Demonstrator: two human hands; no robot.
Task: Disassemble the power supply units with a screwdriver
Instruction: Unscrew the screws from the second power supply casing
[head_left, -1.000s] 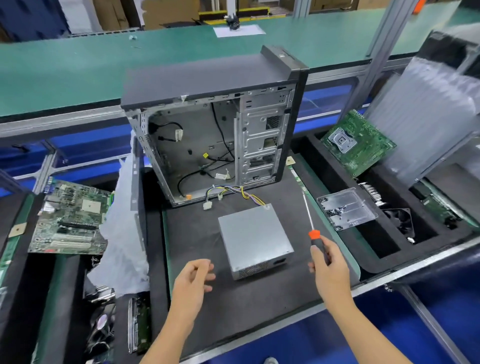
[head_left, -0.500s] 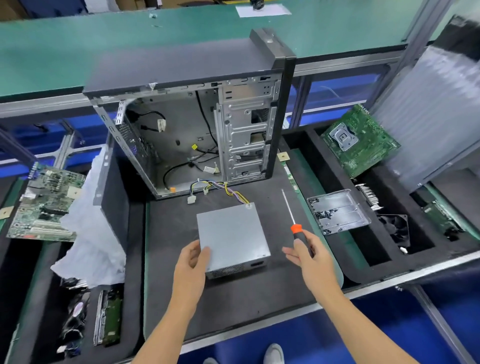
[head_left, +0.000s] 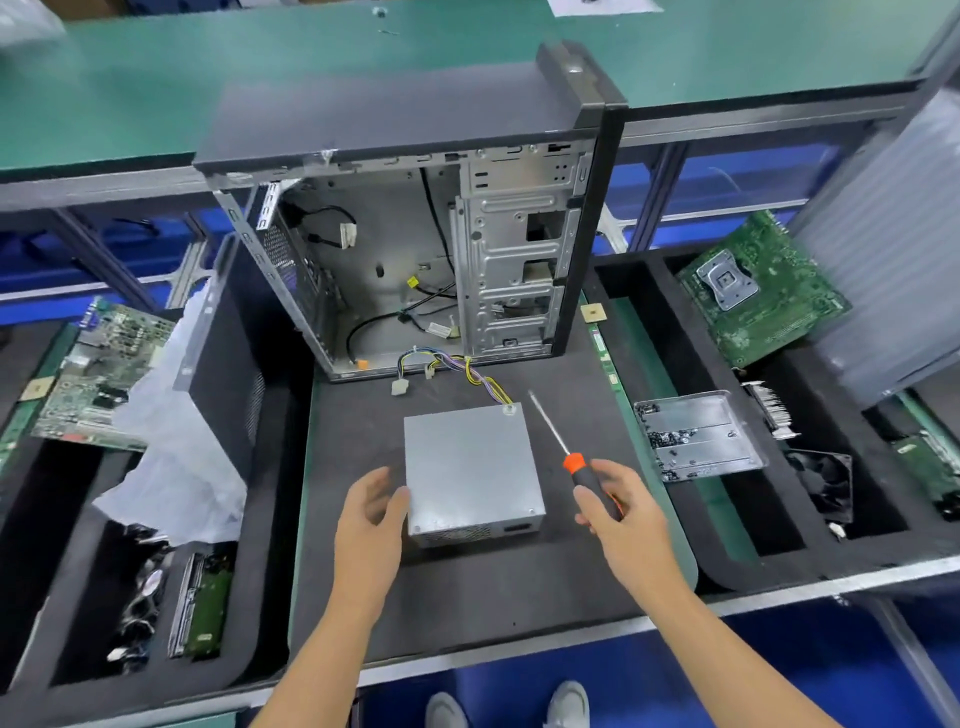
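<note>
A grey metal power supply unit (head_left: 470, 465) lies flat on the black mat (head_left: 467, 597), its coloured cable bundle (head_left: 467, 366) trailing toward the open computer case (head_left: 415, 234) behind it. My left hand (head_left: 371, 514) touches the unit's left side with relaxed, slightly bent fingers. My right hand (head_left: 615, 506) grips the black-and-orange handle of a screwdriver (head_left: 563, 449), whose shaft points up and left, just right of the unit.
A screw tray (head_left: 696, 434) sits right of the mat, with a green motherboard (head_left: 758, 286) and a fan (head_left: 823, 480) in black foam bins. Another motherboard (head_left: 98, 374), white plastic (head_left: 176, 441) and a case side panel (head_left: 218, 374) lie left.
My left hand reached forward to the power supply's left side. My right hand with the screwdriver moved a little closer to the unit. The view shifted.
</note>
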